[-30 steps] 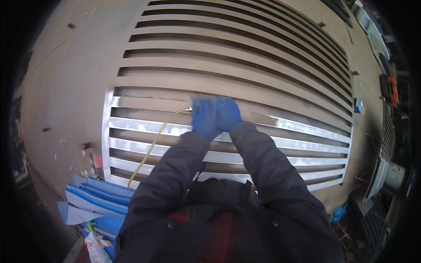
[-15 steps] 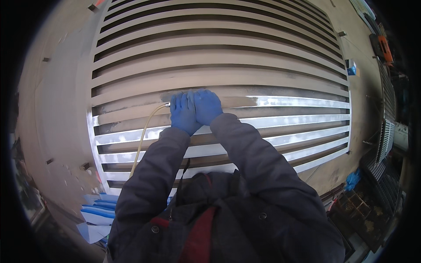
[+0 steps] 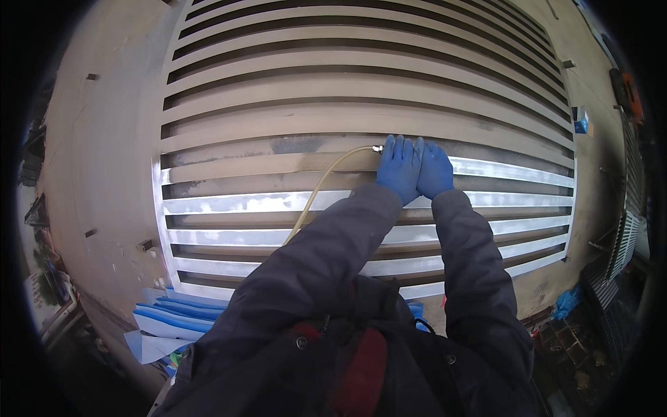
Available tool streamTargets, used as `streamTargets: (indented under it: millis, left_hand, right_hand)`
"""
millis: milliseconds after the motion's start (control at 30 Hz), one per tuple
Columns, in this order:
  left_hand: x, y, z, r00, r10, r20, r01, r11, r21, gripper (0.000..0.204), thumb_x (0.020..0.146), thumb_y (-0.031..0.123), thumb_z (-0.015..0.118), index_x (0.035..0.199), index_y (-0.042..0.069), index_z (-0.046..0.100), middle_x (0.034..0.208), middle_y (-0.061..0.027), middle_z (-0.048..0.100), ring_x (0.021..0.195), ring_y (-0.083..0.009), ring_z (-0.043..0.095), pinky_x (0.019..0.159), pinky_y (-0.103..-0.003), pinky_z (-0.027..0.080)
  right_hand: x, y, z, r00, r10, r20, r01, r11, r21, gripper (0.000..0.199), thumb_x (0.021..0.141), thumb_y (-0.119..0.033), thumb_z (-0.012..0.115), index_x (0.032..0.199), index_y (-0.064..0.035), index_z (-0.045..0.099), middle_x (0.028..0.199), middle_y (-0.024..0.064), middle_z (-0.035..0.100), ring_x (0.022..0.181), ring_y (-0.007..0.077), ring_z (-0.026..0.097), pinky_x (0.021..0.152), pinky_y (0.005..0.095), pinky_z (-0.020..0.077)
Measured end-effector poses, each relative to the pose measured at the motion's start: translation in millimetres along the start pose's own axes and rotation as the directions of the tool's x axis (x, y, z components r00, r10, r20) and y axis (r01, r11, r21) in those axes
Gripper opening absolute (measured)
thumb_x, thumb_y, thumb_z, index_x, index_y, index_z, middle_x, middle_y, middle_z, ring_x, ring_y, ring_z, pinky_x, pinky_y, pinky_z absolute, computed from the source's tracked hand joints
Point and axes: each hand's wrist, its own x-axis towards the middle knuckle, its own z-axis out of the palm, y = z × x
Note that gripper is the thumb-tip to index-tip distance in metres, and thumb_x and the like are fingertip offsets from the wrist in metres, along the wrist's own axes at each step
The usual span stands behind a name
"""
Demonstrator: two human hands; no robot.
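Note:
My left hand [image 3: 399, 170] and my right hand [image 3: 435, 170], both in blue gloves, are side by side and touching. Their fingers curl over a hose-fed tool that they hide almost wholly, pressed down on one slat of a large metal louvre panel [image 3: 271, 165]. A metal fitting [image 3: 377, 149] sticks out left of my left hand, and a yellowish hose [image 3: 323, 181] curves from it down to my left sleeve. Bright bare metal shows on that slat right of my hands; left of them it is dull beige. Several nearer slats [image 3: 229, 202] are shiny, the farther ones beige.
Blue and white sheets [image 3: 174, 316] lie stacked at the near left. A small blue box [image 3: 581, 120] sits right of the panel, with an orange-and-black thing [image 3: 629, 96] beyond. Crumpled blue plastic [image 3: 566, 304] and dark slatted parts [image 3: 608, 285] are at the near right.
Both hands have slid right along the same slat, still together, pulling the hose with them. The view has shifted a little, so the panel sits slightly farther right.

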Motion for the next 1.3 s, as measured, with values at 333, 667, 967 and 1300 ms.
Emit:
streamTargets:
  millis: [333, 667, 967, 1300]
  left_hand:
    - [-58.1, -82.9, -17.2, 0.987, -0.133, -0.090, 0.126, 0.989, -0.079, 0.108, 0.081, 0.053, 0.073, 0.163, -0.001, 0.028, 0.147, -0.0246, 0.049, 0.147, -0.0414, 0.039, 0.128, -0.060, 0.013]
    - [-111.3, -162.2, -55.2, 0.978, -0.180, -0.107, 0.174, 0.983, -0.059, 0.119, 0.077, 0.061, 0.078, 0.166, 0.003, 0.023, 0.131, -0.0194, 0.062, 0.127, -0.0369, 0.056, 0.120, -0.061, 0.029]
    - [-100.1, -159.0, -56.5, 0.987, -0.156, 0.037, 0.160, 0.970, -0.185, 0.108, 0.081, 0.057, 0.078, 0.165, 0.010, 0.029, 0.131, -0.0149, 0.064, 0.122, -0.0335, 0.061, 0.108, -0.049, 0.043]
    - [-75.2, -144.3, -71.8, 0.961, -0.274, 0.042, 0.275, 0.960, -0.041, 0.072, 0.083, 0.054, 0.074, 0.139, 0.011, 0.058, 0.127, -0.0171, 0.062, 0.116, -0.0366, 0.064, 0.097, -0.053, 0.053]
  right_hand:
    - [35.5, -97.7, 21.9, 0.989, -0.120, 0.090, 0.117, 0.992, 0.042, 0.065, 0.082, -0.021, 0.068, 0.143, -0.0004, 0.056, 0.130, 0.0213, 0.063, 0.125, 0.0384, 0.058, 0.107, 0.0482, 0.0476]
    - [70.1, -186.6, 23.1, 0.965, -0.260, -0.037, 0.237, 0.804, 0.546, 0.084, 0.084, -0.025, 0.076, 0.156, 0.0002, 0.041, 0.144, 0.0272, 0.058, 0.135, 0.0418, 0.054, 0.116, 0.0518, 0.0388]
    - [63.4, -165.0, 21.7, 0.983, -0.161, 0.084, 0.070, 0.760, 0.646, 0.094, 0.081, -0.023, 0.083, 0.158, 0.0033, 0.037, 0.147, 0.0272, 0.055, 0.138, 0.0397, 0.053, 0.118, 0.0491, 0.0403]
    - [-103.0, -27.7, 51.7, 0.930, 0.345, -0.125, -0.186, 0.736, 0.652, 0.068, 0.085, -0.015, 0.081, 0.146, 0.0002, 0.053, 0.136, 0.0233, 0.063, 0.127, 0.0394, 0.060, 0.110, 0.0497, 0.0479]
